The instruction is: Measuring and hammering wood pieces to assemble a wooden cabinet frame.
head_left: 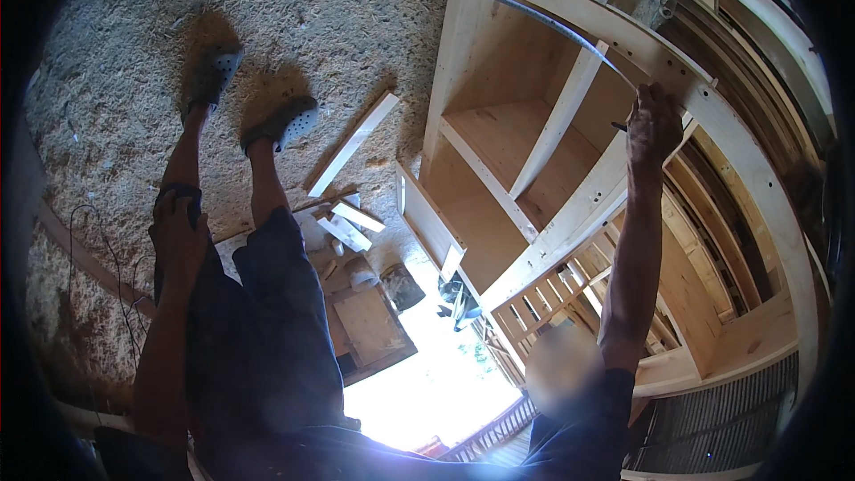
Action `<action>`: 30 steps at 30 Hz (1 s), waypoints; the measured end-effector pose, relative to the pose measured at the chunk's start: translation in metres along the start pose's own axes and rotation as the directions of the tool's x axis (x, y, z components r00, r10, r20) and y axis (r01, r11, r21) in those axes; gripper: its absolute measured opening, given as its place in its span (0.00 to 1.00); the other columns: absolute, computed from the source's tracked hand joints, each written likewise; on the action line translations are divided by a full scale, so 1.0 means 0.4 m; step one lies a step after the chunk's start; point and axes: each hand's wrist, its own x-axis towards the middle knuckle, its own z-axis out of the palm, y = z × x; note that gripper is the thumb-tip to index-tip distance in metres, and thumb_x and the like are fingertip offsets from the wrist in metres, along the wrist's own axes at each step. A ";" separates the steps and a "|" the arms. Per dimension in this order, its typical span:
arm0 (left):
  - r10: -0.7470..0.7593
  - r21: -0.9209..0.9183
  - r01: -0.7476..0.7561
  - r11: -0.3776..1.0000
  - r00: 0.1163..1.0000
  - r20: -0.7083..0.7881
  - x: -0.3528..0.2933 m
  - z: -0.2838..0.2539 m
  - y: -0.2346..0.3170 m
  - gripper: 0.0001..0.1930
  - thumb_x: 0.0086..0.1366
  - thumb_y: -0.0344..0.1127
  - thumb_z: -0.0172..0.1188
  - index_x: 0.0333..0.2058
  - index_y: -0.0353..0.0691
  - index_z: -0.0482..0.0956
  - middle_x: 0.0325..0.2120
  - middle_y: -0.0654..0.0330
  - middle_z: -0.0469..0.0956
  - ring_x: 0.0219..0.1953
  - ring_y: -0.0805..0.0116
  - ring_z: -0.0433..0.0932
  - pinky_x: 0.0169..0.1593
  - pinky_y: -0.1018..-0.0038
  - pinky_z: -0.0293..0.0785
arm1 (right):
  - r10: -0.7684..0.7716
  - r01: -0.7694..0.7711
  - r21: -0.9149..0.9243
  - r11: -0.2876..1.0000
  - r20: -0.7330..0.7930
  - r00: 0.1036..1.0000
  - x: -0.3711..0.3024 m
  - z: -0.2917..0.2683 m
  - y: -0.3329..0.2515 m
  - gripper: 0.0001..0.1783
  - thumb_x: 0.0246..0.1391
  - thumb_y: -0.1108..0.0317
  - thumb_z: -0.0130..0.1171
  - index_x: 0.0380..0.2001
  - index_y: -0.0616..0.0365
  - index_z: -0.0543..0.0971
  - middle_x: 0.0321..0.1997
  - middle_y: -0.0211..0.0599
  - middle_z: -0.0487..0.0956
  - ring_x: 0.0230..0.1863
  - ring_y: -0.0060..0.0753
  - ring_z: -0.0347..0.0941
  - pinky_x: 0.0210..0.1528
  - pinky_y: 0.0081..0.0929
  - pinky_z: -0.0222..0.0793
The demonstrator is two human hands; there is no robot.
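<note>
My right hand is closed around one end of a tape measure, at the right of a pale wooden cabinet frame. Its thin blade stretches left along the frame's top rail, bowing slightly, to the far left corner. A short dark stick-like piece pokes out of the same hand; its kind is unclear. Low on the left, my left hand lies over my knee with nothing in it, fingers draped along the leg. Inside the frame, dividers split it into compartments.
On the sawdust-covered floor lies a long pale wood strip, with shorter offcuts nearby. A wooden box stands below them. Long boards line the right side. A thin cable hangs at the left.
</note>
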 end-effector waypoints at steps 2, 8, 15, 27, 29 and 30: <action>0.005 -0.002 -0.005 1.000 1.000 -0.002 0.001 -0.007 -0.001 0.25 0.61 0.41 0.65 0.55 0.41 0.75 0.63 0.47 0.67 0.65 0.45 0.66 0.61 0.47 0.67 | -0.011 0.011 0.006 1.000 -0.018 1.000 -0.007 -0.006 -0.004 0.08 0.47 0.69 0.64 0.34 0.46 0.80 0.38 0.27 0.78 0.43 0.36 0.77 0.40 0.32 0.80; 0.054 -0.024 -0.055 0.998 0.997 -0.049 0.005 -0.010 -0.024 0.23 0.61 0.41 0.66 0.53 0.40 0.76 0.62 0.47 0.68 0.64 0.45 0.67 0.61 0.48 0.67 | 0.011 -0.011 0.009 1.000 -0.008 1.000 -0.027 0.011 -0.009 0.10 0.48 0.68 0.63 0.36 0.45 0.80 0.38 0.27 0.78 0.45 0.37 0.77 0.39 0.35 0.79; 0.147 -0.079 -0.153 0.985 0.987 -0.071 0.010 -0.015 -0.079 0.21 0.58 0.40 0.66 0.47 0.35 0.79 0.53 0.41 0.75 0.59 0.40 0.71 0.59 0.48 0.70 | 0.177 -0.301 0.553 0.777 0.267 0.947 -0.293 -0.039 -0.175 0.06 0.57 0.62 0.57 0.29 0.47 0.82 0.27 0.33 0.82 0.29 0.36 0.81 0.26 0.37 0.75; 0.581 -0.835 0.348 0.426 0.603 0.547 -0.288 -0.154 0.098 0.29 0.75 0.61 0.47 0.60 0.43 0.74 0.60 0.54 0.75 0.60 0.53 0.74 0.60 0.54 0.69 | -0.245 -0.610 0.245 -0.754 0.756 0.607 -1.293 -0.961 -1.105 0.15 0.50 0.55 0.68 0.36 0.53 0.86 0.32 0.37 0.86 0.35 0.32 0.82 0.41 0.36 0.76; 0.469 -0.768 0.355 0.533 0.632 0.617 -0.350 -0.109 0.113 0.25 0.73 0.58 0.54 0.56 0.45 0.76 0.51 0.57 0.80 0.53 0.57 0.77 0.55 0.55 0.70 | -0.419 -0.406 -0.182 -0.896 0.652 0.632 -1.427 -1.136 -1.253 0.15 0.53 0.55 0.68 0.36 0.55 0.87 0.33 0.29 0.86 0.35 0.21 0.79 0.40 0.31 0.75; 0.510 -0.757 0.286 0.588 0.595 0.621 -0.392 -0.072 0.109 0.20 0.73 0.54 0.56 0.52 0.45 0.78 0.45 0.59 0.81 0.44 0.58 0.79 0.50 0.59 0.72 | -0.352 -0.340 -0.158 -0.927 0.676 0.647 -1.482 -1.222 -1.332 0.13 0.57 0.55 0.66 0.36 0.53 0.87 0.33 0.23 0.85 0.34 0.18 0.77 0.37 0.27 0.74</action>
